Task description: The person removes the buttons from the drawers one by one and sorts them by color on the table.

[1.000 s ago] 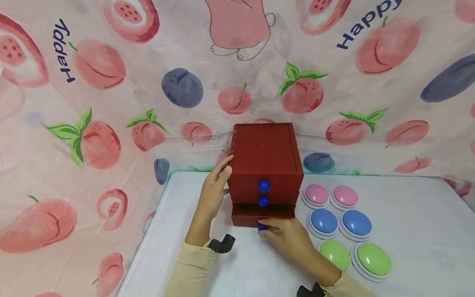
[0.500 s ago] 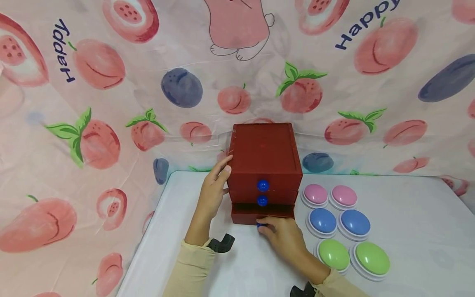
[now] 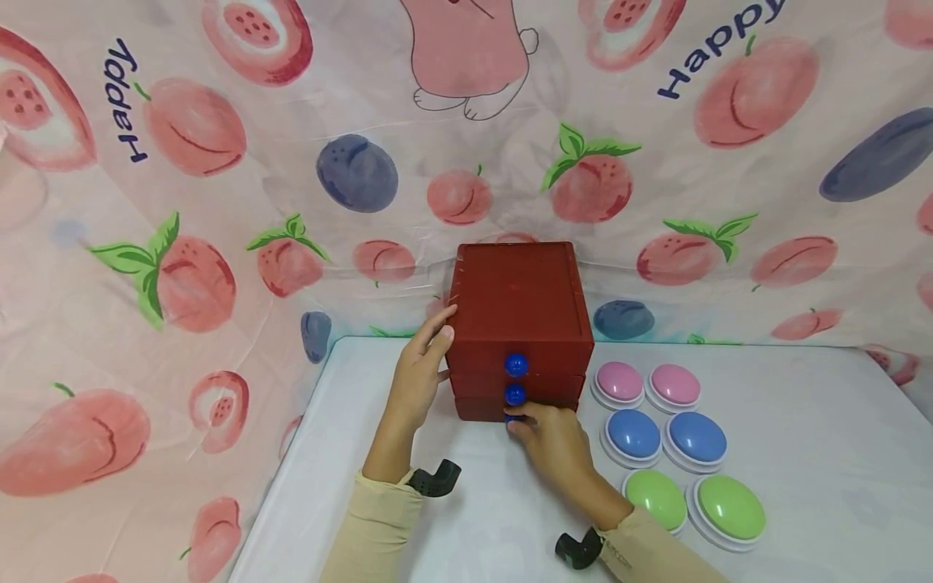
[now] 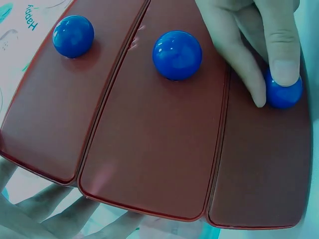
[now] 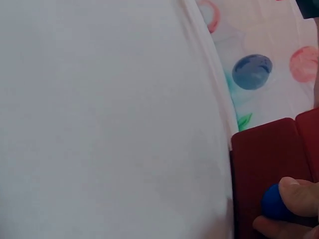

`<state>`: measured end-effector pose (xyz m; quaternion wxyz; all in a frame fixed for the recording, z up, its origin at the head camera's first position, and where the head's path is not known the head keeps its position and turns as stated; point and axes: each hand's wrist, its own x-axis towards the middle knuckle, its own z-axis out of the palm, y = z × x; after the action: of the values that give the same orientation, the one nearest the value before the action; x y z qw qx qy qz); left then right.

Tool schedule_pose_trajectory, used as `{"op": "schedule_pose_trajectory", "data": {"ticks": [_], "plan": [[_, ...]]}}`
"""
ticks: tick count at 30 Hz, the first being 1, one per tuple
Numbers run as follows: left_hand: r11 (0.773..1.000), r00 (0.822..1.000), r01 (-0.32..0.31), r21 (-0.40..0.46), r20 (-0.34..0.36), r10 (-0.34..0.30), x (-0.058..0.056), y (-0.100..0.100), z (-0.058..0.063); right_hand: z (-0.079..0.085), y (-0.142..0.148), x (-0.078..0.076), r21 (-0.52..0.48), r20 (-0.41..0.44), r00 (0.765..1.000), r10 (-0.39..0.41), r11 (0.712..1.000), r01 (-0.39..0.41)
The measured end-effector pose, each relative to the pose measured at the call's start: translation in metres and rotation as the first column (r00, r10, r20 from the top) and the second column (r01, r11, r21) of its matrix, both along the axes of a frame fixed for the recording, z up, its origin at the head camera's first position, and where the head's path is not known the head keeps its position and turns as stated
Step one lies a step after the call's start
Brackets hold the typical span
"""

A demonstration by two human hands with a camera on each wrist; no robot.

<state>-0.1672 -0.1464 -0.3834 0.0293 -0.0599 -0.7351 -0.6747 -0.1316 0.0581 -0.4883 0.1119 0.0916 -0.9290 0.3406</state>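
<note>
A dark red box of drawers [image 3: 519,295] stands at the back of the table, with three drawer fronts stacked one above another. My right hand [image 3: 557,441] pinches the round blue knob [image 4: 285,95] of the bottom drawer [image 4: 259,169] between thumb and finger. That drawer's front sits level with the others in the left wrist view. Against the box's left side rests my left hand [image 3: 417,380], its fingers fairly straight. The top knob [image 3: 516,364] and middle knob [image 3: 514,394] are untouched. What the drawers contain is hidden.
To the right of the box are pairs of round push buttons: pink [image 3: 619,380], blue [image 3: 632,433] and green [image 3: 656,498], on white bases. A fruit-print cloth [image 3: 291,162] hangs behind and left of the white table [image 3: 838,453].
The bottom drawer has slid inward from partly open to flush, with my right hand moving away from me on its knob. My left hand has stayed in place on the box.
</note>
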Motion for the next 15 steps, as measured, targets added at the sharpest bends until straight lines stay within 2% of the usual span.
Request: {"op": "schedule_pose_trajectory", "data": {"ticks": [5,9,12,15], "plan": [[1.0,1.0,0.019,0.012,0.017,-0.02,0.001,0.002,0.004,0.005,0.004,0.0,-0.014,0.059,0.998,0.005,1.0,-0.005],[0.999,0.999,0.038,-0.004,0.038,-0.037,0.011,-0.001,0.015,0.02,0.013,0.012,0.01,0.093,0.994,0.063,0.998,-0.064],[0.995,0.999,0.042,-0.095,0.017,-0.041,0.018,-0.009,0.014,0.042,0.031,0.025,0.036,0.137,0.985,0.105,0.993,-0.111],[0.972,0.999,0.028,-0.232,-0.039,-0.038,0.021,-0.024,0.006,0.069,0.059,0.036,0.068,0.173,0.979,0.11,0.99,-0.123]]}}
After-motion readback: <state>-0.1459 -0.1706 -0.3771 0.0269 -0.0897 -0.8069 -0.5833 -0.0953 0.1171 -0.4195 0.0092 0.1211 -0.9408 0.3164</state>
